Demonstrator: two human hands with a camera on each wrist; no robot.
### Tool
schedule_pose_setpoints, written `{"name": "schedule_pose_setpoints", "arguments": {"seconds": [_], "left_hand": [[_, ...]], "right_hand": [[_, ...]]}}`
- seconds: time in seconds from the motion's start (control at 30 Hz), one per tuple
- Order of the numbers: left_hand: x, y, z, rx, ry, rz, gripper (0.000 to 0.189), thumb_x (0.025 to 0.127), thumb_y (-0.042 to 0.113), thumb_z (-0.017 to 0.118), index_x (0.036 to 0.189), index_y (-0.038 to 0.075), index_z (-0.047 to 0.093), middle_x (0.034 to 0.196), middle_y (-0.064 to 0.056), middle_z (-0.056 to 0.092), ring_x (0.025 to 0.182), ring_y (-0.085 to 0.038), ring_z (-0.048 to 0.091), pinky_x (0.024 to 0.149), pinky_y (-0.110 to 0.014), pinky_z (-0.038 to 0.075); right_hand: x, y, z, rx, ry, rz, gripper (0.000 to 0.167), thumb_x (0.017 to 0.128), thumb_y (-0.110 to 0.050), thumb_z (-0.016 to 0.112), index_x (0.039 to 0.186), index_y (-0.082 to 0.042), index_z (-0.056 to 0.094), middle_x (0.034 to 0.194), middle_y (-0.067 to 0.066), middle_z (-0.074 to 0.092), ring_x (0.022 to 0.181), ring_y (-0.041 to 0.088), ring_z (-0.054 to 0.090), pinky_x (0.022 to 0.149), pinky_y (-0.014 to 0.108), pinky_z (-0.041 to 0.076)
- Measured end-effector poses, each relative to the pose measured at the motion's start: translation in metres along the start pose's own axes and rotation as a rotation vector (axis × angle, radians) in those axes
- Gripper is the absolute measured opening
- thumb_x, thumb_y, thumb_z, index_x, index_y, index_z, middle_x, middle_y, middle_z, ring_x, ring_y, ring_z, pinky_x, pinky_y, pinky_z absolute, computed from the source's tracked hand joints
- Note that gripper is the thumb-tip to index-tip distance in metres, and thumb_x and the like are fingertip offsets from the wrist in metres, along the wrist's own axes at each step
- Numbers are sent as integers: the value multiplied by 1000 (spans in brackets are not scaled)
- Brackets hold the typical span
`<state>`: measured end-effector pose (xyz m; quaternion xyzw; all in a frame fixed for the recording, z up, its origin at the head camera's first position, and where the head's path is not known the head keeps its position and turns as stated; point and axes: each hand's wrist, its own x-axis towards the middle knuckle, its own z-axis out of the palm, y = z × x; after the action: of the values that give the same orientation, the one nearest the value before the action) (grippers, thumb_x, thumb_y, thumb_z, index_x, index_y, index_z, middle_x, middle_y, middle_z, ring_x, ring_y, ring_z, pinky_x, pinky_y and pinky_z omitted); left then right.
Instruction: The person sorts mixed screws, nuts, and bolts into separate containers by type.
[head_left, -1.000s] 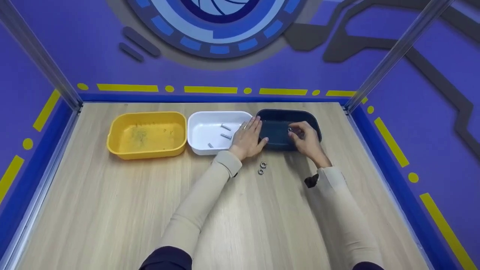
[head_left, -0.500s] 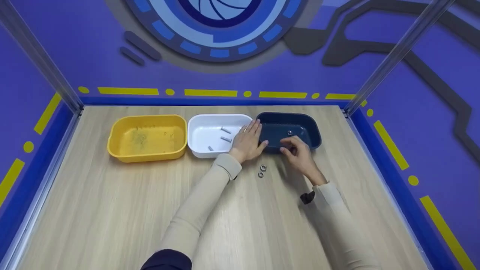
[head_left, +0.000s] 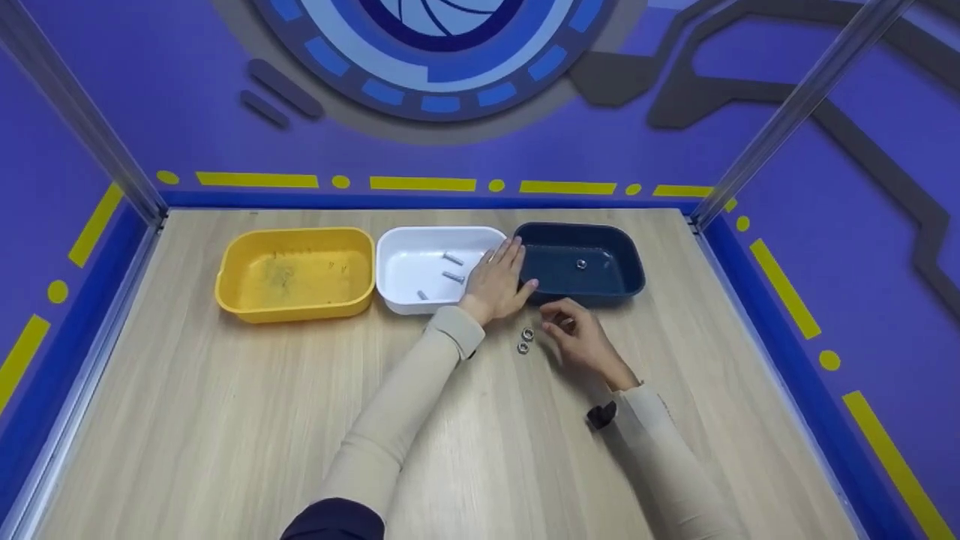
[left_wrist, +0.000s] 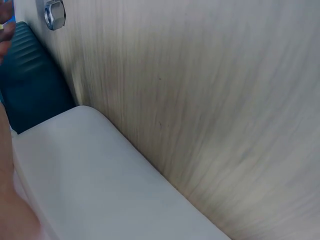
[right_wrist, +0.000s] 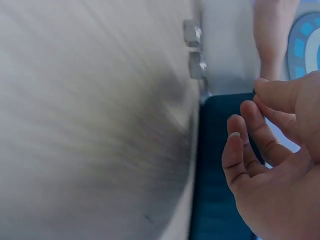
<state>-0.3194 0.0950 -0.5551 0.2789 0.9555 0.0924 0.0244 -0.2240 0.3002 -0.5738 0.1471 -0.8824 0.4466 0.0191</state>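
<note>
In the head view my left hand (head_left: 495, 283) lies with straight fingers across the adjoining rims of the white bin (head_left: 441, 230) and the dark teal bin (head_left: 628, 300). My right hand (head_left: 585, 339), its fingers loosely bent with nothing between them, hovers in front of the dark bin. Just left of its fingertips are two hex nuts on the table, a farther nut (head_left: 528, 334) and a nearer nut (head_left: 523, 348). Another nut (head_left: 581, 265) sits inside the dark bin. Several bolts (head_left: 453, 277) lie in the white bin, partly beside my left hand.
A yellow bin (head_left: 296, 309) stands left of the white one, with small dark marks on its floor. All three bins form a row near the back of the wooden table (head_left: 247, 420). Purple panels (head_left: 450, 161) close off the back and sides.
My right hand has let go of a nut inside the dark bin, then drawn back toward the front left, close to the two nuts on the table. My left hand stays put.
</note>
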Motion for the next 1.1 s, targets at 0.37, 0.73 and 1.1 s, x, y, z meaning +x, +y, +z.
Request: {"name": "schedule_pose_setpoints", "arguments": {"seconds": [0.37, 0.73, 1.1], "left_hand": [[4, 0, 2, -2, -27, -7, 78, 113, 55, 27, 171, 4, 15, 181, -12, 8, 168, -26, 7, 137, -41, 12], [4, -1, 3, 12, -15, 0, 78, 113, 55, 27, 170, 2, 18, 180, -13, 11, 168, -27, 10, 137, -42, 14], [1, 0, 0, -12, -9, 3, 78, 113, 54, 27, 171, 2, 17, 181, -12, 10, 168, -26, 9, 137, -42, 13]], "right_hand": [[2, 7, 14, 56, -133, 2, 28, 96, 7, 71, 124, 6, 72, 117, 24, 72, 101, 38, 70, 84, 28, 56], [6, 11, 16, 12, -201, 7, 30, 96, 3, 73, 126, -1, 75, 115, 19, 70, 101, 33, 63, 85, 39, 50], [8, 10, 16, -40, -243, 25, 30, 98, 2, 70, 125, -6, 76, 117, 12, 68, 100, 22, 58, 87, 28, 47]]}}
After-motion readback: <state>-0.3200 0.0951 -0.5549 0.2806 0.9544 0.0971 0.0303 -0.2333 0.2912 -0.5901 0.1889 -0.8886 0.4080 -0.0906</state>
